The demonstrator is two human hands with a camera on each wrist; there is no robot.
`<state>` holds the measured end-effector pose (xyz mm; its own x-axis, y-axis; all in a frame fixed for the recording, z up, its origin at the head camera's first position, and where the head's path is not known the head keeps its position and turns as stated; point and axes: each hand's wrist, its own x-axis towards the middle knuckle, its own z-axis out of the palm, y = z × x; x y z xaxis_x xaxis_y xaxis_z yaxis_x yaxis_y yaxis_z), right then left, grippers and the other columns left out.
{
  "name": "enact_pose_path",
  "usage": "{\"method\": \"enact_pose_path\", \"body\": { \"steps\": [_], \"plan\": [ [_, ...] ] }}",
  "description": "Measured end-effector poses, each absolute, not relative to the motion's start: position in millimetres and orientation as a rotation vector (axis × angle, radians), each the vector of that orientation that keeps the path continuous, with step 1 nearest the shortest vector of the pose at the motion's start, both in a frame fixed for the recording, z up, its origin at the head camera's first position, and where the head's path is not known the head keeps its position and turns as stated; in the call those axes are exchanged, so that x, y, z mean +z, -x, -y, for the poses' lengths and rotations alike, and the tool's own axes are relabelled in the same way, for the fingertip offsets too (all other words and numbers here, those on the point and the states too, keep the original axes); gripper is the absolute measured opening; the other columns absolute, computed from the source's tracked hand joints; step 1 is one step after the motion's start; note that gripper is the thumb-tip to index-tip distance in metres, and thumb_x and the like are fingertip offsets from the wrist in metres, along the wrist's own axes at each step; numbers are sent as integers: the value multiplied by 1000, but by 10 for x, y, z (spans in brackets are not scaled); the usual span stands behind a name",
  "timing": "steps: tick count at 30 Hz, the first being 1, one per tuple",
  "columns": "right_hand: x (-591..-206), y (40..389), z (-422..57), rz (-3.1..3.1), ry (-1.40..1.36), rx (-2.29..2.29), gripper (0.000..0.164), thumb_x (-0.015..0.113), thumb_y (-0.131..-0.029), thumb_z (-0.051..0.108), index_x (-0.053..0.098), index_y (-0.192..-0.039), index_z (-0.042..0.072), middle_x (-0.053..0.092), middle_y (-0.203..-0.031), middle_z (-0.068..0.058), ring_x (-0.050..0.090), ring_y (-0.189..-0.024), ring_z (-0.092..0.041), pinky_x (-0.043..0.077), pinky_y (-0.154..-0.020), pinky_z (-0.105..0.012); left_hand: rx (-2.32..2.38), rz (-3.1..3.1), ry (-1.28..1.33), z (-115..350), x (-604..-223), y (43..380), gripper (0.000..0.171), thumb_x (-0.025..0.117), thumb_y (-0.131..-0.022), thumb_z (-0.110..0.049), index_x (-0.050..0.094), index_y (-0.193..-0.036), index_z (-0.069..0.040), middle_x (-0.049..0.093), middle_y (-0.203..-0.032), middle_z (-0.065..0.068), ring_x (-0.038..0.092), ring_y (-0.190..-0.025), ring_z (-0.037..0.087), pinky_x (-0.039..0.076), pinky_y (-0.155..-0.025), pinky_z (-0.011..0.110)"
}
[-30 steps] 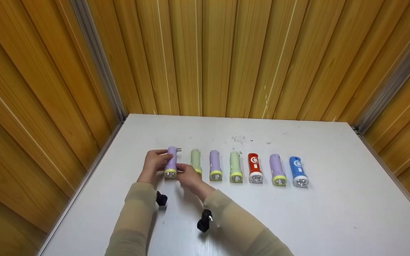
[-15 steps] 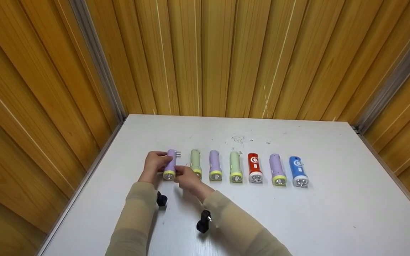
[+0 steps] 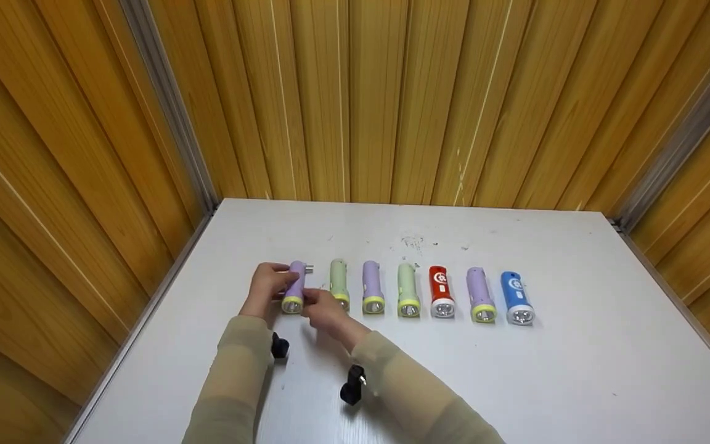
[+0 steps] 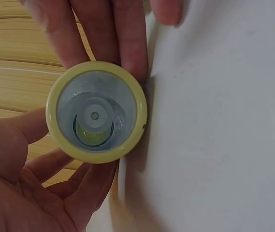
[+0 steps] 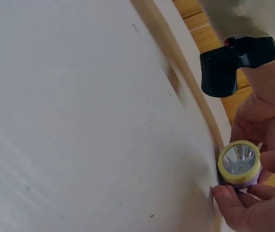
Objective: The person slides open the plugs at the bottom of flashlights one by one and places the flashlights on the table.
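In the head view my left hand (image 3: 267, 287) grips a purple flashlight (image 3: 296, 285) with a yellow lamp ring, its thumb across the body. My right hand (image 3: 326, 310) holds it from the right, near the lamp end. Two metal plug prongs (image 3: 309, 269) stick out to the right from the flashlight's far end. The left wrist view looks straight into the lamp (image 4: 96, 113), with fingers of both hands around it. Close to the white table, the yellow ring (image 5: 241, 176) shows in the right wrist view. The hands hide part of the flashlight's body.
To the right lie several flashlights in a row on the white table (image 3: 552, 382): green (image 3: 338, 277), purple (image 3: 371, 280), green (image 3: 407, 283), red (image 3: 438, 283), purple (image 3: 479, 287) and blue (image 3: 516, 293). Wood-look walls (image 3: 373, 105) enclose the table.
Both hands have lowered the purple flashlight slightly, toward the near side and a little left. Over the last half second it has barely moved. The other flashlights lie as before.
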<state>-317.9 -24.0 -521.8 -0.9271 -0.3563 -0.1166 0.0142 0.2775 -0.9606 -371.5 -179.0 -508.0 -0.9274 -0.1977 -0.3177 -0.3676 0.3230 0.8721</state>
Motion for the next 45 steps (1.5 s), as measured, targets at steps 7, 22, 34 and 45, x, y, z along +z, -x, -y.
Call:
{"method": "enact_pose_path", "body": {
  "steps": [7, 22, 34, 45],
  "plan": [
    [-5201, 3183, 241, -2254, 301, -1701, 53, 62, -89, -2, 56, -141, -6, 66, -135, -23, 65, -115, -29, 58, -84, -34, 1652, -2422, 524, 1790, -5073, 3724, 54, 68, -97, -18, 53, -143, 5, 58, -142, 28, 65, -123, 40, 55, -103, 48],
    [-5093, 3168, 218, -2355, 344, -1704, 52, 64, -90, 1, 56, -140, -9, 61, -140, -28, 58, -133, -40, 47, -114, -49, 1604, -2480, 475, 1774, -5024, 3664, 54, 68, -95, -16, 53, -141, 8, 60, -138, 30, 67, -118, 39, 57, -99, 45],
    [-4987, 3204, 104, -2324, 340, -1820, 44, 59, -94, 0, 56, -137, -12, 62, -139, -28, 58, -134, -40, 45, -115, -47, 1620, -2480, 462, 1781, -5015, 3649, 56, 68, -95, -15, 50, -144, 7, 62, -134, 31, 69, -101, 29, 60, -86, 38],
    [-4934, 3307, -82, -2369, 244, -1960, 41, 59, -97, -1, 58, -137, -11, 64, -136, -26, 62, -129, -38, 53, -108, -39, 1617, -2763, 497, 1653, -4918, 3728, 51, 66, -96, -18, 55, -143, 1, 63, -134, 27, 63, -122, 39, 53, -101, 47]
  ]
}}
